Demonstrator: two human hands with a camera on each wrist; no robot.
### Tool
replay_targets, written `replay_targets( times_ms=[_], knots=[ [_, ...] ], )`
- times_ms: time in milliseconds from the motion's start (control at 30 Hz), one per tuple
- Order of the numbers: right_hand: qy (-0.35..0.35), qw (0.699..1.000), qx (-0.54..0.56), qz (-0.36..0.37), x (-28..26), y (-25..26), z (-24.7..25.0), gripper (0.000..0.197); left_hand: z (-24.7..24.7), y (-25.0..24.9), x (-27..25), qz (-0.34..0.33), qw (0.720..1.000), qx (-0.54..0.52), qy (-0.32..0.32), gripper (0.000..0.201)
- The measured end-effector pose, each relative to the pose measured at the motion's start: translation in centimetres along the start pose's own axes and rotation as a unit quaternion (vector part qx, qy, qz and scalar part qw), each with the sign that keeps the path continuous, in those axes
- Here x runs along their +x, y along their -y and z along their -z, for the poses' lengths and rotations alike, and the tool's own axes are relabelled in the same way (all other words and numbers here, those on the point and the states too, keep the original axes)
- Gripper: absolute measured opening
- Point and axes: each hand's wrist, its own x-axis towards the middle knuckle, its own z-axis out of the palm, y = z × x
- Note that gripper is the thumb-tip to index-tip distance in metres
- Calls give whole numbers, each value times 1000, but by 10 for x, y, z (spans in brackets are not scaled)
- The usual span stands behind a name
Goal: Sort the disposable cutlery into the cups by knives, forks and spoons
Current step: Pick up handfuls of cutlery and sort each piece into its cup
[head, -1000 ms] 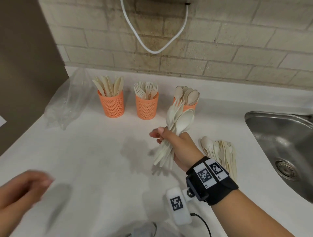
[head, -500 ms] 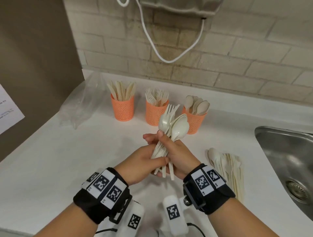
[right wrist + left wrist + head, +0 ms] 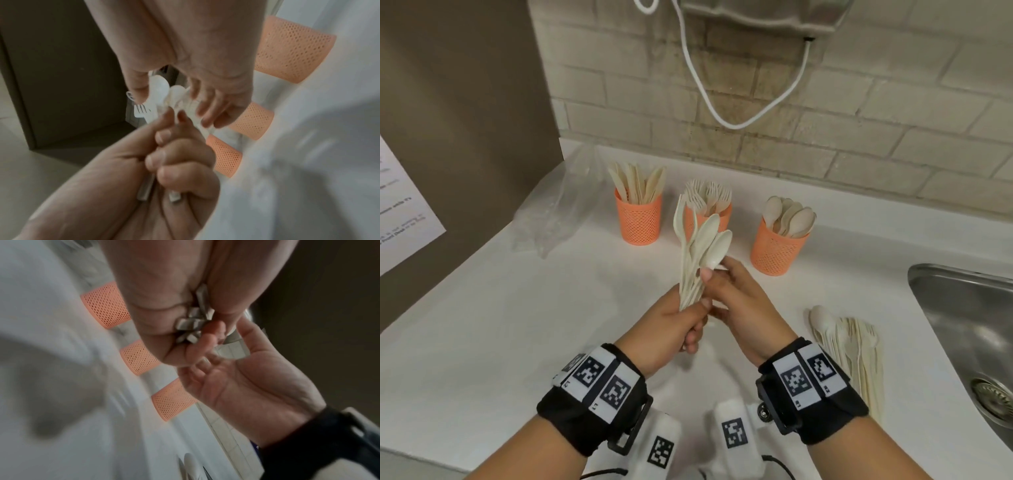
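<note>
L hand (image 3: 674,322) grips bundle (image 3: 698,253) handles, in air in front of fork cup (image 3: 707,219) | R hand (image 3: 739,301) pinching at bundle | cups part-filled: knives L, spoons R | left: bundle + pile (image 3: 849,346) near sink (image 3: 962,308)

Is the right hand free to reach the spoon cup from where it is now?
Probably yes: the counter between the right hand and the spoon cup is bare, though its fingers touch the bundle.
</note>
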Motion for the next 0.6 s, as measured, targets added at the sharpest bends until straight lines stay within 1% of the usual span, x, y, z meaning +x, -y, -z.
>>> replay_targets(
  times_ms=[33,100,133,167,200,267,333,367,467,500,600],
  knots=[
    [-56,998,-15,15,0,-1,2,52,2,3,1,-4,1000,10,-21,10],
    [-163,981,-63,90,-2,2,4,45,7,8,3,-28,994,77,-74,11],
    [-184,970,-81,135,-5,6,2,39,9,11,4,-42,986,122,-101,11],
    [-180,963,-102,171,-8,11,-2,33,11,13,5,-55,977,166,-123,11],
    [-160,960,-130,191,-9,15,-7,29,10,14,5,-64,967,205,-137,10],
    [-121,956,-188,192,-7,18,-17,28,6,13,4,-75,948,269,-151,11],
    [-130,950,-219,183,1,16,-22,29,1,12,2,-87,936,299,-164,17],
    [-142,946,-222,187,5,14,-23,27,0,12,1,-92,932,304,-172,15],
    [-152,945,-216,193,12,7,-25,20,1,11,-1,-101,932,298,-182,14],
    [-146,950,-203,186,13,5,-25,16,2,11,-2,-102,935,287,-183,16],
    [-120,967,-156,161,9,1,-24,14,6,13,1,-103,947,238,-191,21]
  ],
)
